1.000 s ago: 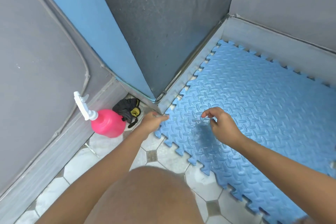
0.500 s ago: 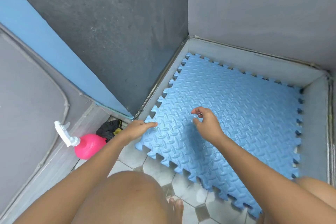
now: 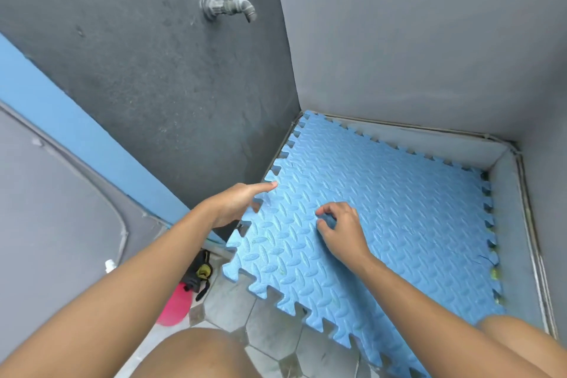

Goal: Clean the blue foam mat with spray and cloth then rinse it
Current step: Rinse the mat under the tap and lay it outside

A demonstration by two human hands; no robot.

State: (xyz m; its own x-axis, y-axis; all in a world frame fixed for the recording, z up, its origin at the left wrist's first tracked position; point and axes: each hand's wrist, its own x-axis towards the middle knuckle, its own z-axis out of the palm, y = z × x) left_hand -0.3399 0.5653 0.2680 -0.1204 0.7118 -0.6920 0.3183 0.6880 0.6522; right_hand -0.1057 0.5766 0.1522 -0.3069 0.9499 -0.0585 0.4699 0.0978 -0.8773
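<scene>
While the left hand [image 3: 237, 202] lies flat-fingered at the blue foam mat [image 3: 399, 212] edge, right hand [image 3: 340, 232] fingers curl loosely on it.

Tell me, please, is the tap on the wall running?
Off: no water falls from the tap spout, and its blue handle sits untouched.

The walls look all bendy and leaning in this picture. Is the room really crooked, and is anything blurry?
Head view: the wide lens bends the walls and the blue wall stripe; the tap and foam mat look sharp; light is soft, with only faint shadows under the left hand and right hand.
</scene>
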